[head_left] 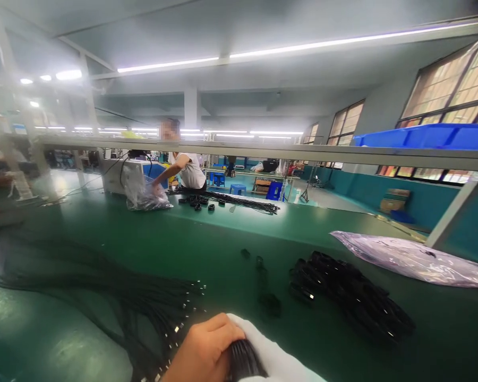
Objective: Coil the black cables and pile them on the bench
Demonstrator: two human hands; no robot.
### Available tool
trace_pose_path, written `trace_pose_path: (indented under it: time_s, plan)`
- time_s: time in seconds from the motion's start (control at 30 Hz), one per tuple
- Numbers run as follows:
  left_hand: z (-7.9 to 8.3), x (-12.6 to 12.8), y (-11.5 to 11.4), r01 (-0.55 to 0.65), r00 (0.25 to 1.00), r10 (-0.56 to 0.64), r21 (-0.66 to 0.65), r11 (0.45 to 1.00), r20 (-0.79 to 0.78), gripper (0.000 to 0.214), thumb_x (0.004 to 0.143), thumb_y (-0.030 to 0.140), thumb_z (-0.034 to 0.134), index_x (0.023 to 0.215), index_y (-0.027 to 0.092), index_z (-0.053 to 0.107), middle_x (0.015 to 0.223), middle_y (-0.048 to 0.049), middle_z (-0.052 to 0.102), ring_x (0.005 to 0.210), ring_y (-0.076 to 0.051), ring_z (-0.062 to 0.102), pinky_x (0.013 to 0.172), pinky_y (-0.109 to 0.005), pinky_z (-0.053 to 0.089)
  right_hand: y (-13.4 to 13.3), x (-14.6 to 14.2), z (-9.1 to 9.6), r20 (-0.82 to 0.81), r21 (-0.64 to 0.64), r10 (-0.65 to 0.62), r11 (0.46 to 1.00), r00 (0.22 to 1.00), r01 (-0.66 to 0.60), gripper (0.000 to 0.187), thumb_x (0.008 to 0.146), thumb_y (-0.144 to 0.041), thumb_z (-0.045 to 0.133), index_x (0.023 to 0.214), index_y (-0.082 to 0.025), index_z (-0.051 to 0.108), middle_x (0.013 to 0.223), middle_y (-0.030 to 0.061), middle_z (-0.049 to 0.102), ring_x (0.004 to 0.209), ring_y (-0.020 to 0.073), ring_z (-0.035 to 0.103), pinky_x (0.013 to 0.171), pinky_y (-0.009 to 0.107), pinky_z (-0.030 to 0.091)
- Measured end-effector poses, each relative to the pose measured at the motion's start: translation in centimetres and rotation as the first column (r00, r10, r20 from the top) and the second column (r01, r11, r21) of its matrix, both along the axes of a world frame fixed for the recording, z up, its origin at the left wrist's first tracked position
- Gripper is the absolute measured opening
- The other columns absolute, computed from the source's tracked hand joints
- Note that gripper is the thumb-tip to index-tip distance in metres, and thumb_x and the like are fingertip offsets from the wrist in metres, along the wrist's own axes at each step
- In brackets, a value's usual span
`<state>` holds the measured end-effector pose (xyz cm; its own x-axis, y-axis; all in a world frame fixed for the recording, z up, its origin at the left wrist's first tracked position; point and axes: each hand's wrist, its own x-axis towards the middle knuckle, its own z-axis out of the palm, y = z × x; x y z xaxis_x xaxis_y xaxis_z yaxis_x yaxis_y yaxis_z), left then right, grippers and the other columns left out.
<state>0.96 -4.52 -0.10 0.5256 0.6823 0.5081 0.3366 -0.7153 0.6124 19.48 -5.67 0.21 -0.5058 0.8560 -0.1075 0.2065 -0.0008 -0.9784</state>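
At the bottom centre, my left hand (207, 345) is closed around a bundle of black cables (245, 358). A white, cloth-like shape (273, 347) wraps the far side of that bundle and runs to the lower right. Whether it is a sleeve or a glove on my right hand I cannot tell; no fingers show there. Left of my hand, many loose black cables (127, 289) with small pale connector ends lie fanned out on the green table (207, 249). On the right is a pile of coiled black cables (342, 292).
A clear plastic bag (418, 260) lies at the right edge. Across the table, a person (187, 170) in white reaches toward a crumpled plastic bag (145, 193), beside more black cables (242, 201). A shelf rail (263, 150) crosses overhead, bearing a blue tray (430, 138).
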Motion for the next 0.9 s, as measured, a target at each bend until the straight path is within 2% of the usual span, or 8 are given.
trace_pose_path:
  time_s: [0.1,0.2,0.33,0.43,0.63,0.77,0.83,0.9]
  plan:
    - [0.4,-0.3,-0.1,-0.01,1.0,0.009,-0.091,0.996,-0.017,0.029,0.078,0.006,0.04,0.085,0.014,0.067,0.076,-0.0065,0.064,0.071,-0.015,0.06,0.065,-0.02,0.045,0.3,-1.5,0.2,-0.088,-0.032,-0.022,0.999,0.996,0.019,0.04,0.067,-0.035,0.071,0.103,-0.021,0.065,0.096,0.0041,0.06,0.097,0.0251,0.054,0.089,0.038,0.045]
    - [0.1,-0.3,-0.1,-0.08,0.997,0.082,-0.19,0.978,0.003,0.03,0.078,0.007,0.042,0.093,0.016,0.067,0.085,-0.0059,0.064,0.077,-0.016,0.06,0.07,-0.023,0.045,0.2,-2.2,0.9,-0.143,-0.06,-0.021,0.998,0.99,0.013,0.037,0.065,-0.036,0.073,0.097,-0.017,0.064,0.09,0.0046,0.059,0.088,0.022,0.056,0.079,0.035,0.049]
    - [-0.2,0.1,-0.2,-0.202,0.973,0.231,-0.417,0.886,0.019,0.04,0.075,0.009,0.049,0.111,0.022,0.059,0.084,0.0,0.064,0.073,-0.014,0.059,0.067,-0.023,0.044,-0.1,-2.2,0.9,-0.393,-0.28,0.042,0.946,0.918,-0.163,0.044,0.069,-0.04,0.072,0.1,-0.012,0.061,0.084,0.0066,0.058,0.074,0.0163,0.057,0.064,0.028,0.049]
    - [-0.2,0.6,-0.1,-0.201,0.965,0.26,-0.546,0.814,0.033,0.031,0.075,0.012,0.049,0.102,0.021,0.06,0.07,0.0034,0.06,0.06,-0.012,0.057,0.056,-0.02,0.043,-0.1,-2.1,0.3,-0.563,-0.354,0.029,0.894,0.826,-0.273,0.038,0.071,-0.038,0.072,0.094,-0.009,0.063,0.081,0.0073,0.056,0.072,0.0137,0.055,0.059,0.024,0.047]
    - [-0.6,1.6,0.4,-0.175,0.941,0.331,-0.749,0.639,0.063,0.024,0.064,0.006,0.049,0.083,0.019,0.051,0.057,0.0089,0.05,0.038,-0.007,0.047,0.035,-0.016,0.035,0.1,-2.5,-1.1,-0.495,-0.32,0.013,0.927,0.869,-0.196,0.038,0.071,-0.038,0.072,0.09,-0.005,0.064,0.077,0.0092,0.058,0.071,0.0164,0.059,0.062,0.029,0.052]
    - [-0.7,2.2,0.6,-0.14,0.932,0.356,-0.837,0.529,0.07,0.016,0.067,0.008,0.05,0.077,0.02,0.045,0.051,0.0102,0.047,0.034,-0.009,0.045,0.032,-0.019,0.037,-0.2,-2.9,-1.4,-0.488,-0.33,-0.014,0.928,0.873,-0.17,0.037,0.069,-0.04,0.071,0.081,-0.006,0.062,0.075,0.0081,0.057,0.066,0.0163,0.059,0.056,0.026,0.05]
    - [-0.9,2.5,0.6,-0.174,0.922,0.383,-0.834,0.523,0.048,0.016,0.068,0.009,0.051,0.076,0.021,0.044,0.052,0.0103,0.046,0.034,-0.009,0.043,0.032,-0.019,0.036,-0.3,-3.1,-1.3,-0.456,-0.318,-0.029,0.939,0.889,-0.132,0.038,0.069,-0.041,0.069,0.08,-0.006,0.061,0.072,0.0082,0.057,0.062,0.0153,0.059,0.053,0.024,0.048]
    - [-1.2,2.6,0.7,-0.263,0.916,0.4,-0.78,0.568,-0.017,0.016,0.066,0.009,0.052,0.075,0.021,0.045,0.054,0.0097,0.045,0.038,-0.009,0.041,0.033,-0.019,0.033,-0.4,-3.1,-1.2,-0.383,-0.309,-0.043,0.947,0.923,-0.084,0.035,0.067,-0.038,0.069,0.08,-0.006,0.062,0.064,0.007,0.058,0.055,0.0122,0.055,0.051,0.021,0.044]
